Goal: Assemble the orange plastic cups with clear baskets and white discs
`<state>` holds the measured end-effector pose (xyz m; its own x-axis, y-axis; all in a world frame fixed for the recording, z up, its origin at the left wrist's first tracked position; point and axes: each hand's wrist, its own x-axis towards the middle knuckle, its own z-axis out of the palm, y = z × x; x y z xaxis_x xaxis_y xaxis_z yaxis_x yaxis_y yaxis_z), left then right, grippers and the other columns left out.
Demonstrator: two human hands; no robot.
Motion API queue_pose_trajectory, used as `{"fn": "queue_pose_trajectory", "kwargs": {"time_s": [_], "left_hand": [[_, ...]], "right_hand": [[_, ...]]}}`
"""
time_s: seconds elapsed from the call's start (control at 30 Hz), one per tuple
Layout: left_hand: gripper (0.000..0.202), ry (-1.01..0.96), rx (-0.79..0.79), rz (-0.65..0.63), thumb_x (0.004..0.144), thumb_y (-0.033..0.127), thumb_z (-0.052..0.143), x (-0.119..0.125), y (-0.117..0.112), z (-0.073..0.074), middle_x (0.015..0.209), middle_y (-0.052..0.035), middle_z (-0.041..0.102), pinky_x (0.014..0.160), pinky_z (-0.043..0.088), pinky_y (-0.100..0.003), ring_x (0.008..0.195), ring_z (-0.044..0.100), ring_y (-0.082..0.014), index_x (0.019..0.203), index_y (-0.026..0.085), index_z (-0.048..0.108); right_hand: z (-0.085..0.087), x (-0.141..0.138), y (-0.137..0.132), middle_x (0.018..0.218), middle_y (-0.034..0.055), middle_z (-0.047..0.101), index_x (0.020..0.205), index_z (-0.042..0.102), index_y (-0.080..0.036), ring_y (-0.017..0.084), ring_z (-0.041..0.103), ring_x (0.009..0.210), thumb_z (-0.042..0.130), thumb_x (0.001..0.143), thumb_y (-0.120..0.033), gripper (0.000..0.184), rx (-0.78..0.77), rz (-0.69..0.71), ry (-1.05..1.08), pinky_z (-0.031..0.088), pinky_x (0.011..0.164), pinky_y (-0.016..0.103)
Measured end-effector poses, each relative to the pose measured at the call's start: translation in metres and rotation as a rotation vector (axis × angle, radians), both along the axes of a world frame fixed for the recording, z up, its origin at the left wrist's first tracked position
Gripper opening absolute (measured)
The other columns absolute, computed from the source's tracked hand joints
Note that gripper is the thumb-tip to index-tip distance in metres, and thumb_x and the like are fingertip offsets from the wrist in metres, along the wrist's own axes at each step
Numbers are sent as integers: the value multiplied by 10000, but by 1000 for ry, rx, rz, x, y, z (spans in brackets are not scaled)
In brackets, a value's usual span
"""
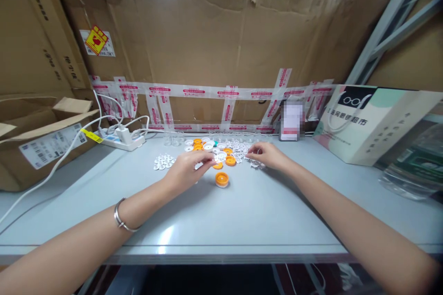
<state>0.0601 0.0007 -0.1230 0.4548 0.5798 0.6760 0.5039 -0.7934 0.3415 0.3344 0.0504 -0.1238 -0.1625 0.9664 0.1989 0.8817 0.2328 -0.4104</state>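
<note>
My left hand (189, 165) pinches a round white plastic piece (220, 157) by its edge, above the grey tabletop. To the right, my right hand (265, 154) has its fingertips pressed together at a pile of small white plastic parts (238, 147); what is between them, if anything, is too small to make out. An orange round cap with a white base (222, 179) sits on the table in front of the other pieces. Behind it lie more orange rings (230, 161) and white rings (208, 146). Small white knob-like pieces (163, 162) are grouped left of my left hand.
Clear cups (175, 138) stand at the back. At left are a white power strip (128, 140) with cables and an open cardboard box (44, 143). A phone (291, 120) leans upright at the back right, near a printed carton (360, 124) and a large plastic bottle (417, 161).
</note>
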Motion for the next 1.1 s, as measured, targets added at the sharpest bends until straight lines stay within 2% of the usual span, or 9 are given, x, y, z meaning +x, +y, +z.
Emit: {"fn": "queue_pose_trajectory", "kwargs": {"time_s": [0.13, 0.27, 0.4, 0.63, 0.73, 0.87, 0.93, 1.0, 1.1], "left_hand": [[96, 1, -8, -5, 834, 230, 543, 0, 0, -1, 814, -21, 684, 658, 459, -218, 718, 617, -115, 833, 173, 621], [90, 4, -5, -14, 837, 225, 540, 0, 0, -1, 792, -12, 674, 641, 448, -211, 703, 608, -109, 828, 174, 613], [95, 8, 23, -27, 841, 232, 538, 0, -1, 0, 769, -4, 665, 610, 432, -206, 678, 597, -104, 813, 175, 608], [81, 6, 5, -32, 837, 226, 545, 1, -3, 3, 769, -3, 660, 616, 428, -207, 675, 586, -99, 814, 171, 601], [87, 9, 5, -34, 840, 233, 537, 1, -2, 2, 770, -3, 657, 610, 426, -208, 673, 581, -98, 815, 172, 593], [103, 28, -11, -26, 840, 254, 530, 1, -2, 1, 789, -10, 658, 603, 421, -218, 684, 582, -108, 818, 174, 592], [111, 11, -61, -29, 835, 266, 535, 2, -3, 2, 800, -14, 659, 624, 426, -227, 696, 580, -113, 824, 174, 596], [128, -50, -180, -29, 822, 287, 550, 3, -4, 4, 788, -13, 659, 633, 431, -231, 689, 578, -116, 813, 172, 605], [177, -221, -486, -34, 799, 329, 572, 5, -4, 7, 729, -12, 656, 593, 434, -223, 644, 580, -115, 791, 157, 611]], "right_hand": [[-11, -7, 8, 691, 27, 609, 743, 650, -156, 141, 535, 620, 622, 691, -330, 184, 28, -43, -18, 389, 552, 239], [-12, -7, 9, 700, 22, 604, 774, 654, -159, 137, 537, 630, 622, 693, -286, 154, 45, -38, -37, 394, 559, 230], [-13, -7, 9, 735, 34, 612, 693, 652, -161, 145, 544, 662, 608, 703, -239, 90, 66, -10, -63, 399, 597, 241], [2, -10, -2, 798, 54, 601, 703, 648, -156, 158, 547, 724, 559, 760, -237, 133, 180, 21, -54, 411, 706, 286], [14, -17, -14, 780, 46, 616, 742, 631, -156, 146, 571, 700, 550, 781, -298, 168, 180, 18, 153, 440, 677, 278], [20, -34, -29, 658, 11, 635, 736, 579, -155, 133, 629, 622, 638, 724, -345, 199, -109, 77, 733, 486, 584, 238], [18, -42, -34, 656, 12, 659, 736, 560, -158, 135, 657, 634, 688, 691, -319, 211, -237, 83, 931, 515, 597, 232], [15, -48, -36, 655, 19, 678, 744, 553, -163, 137, 671, 642, 719, 673, -296, 224, -299, 96, 1028, 537, 630, 238], [12, -54, -40, 657, 22, 688, 749, 560, -164, 140, 675, 647, 742, 650, -285, 240, -297, 133, 1065, 550, 671, 261]]}}
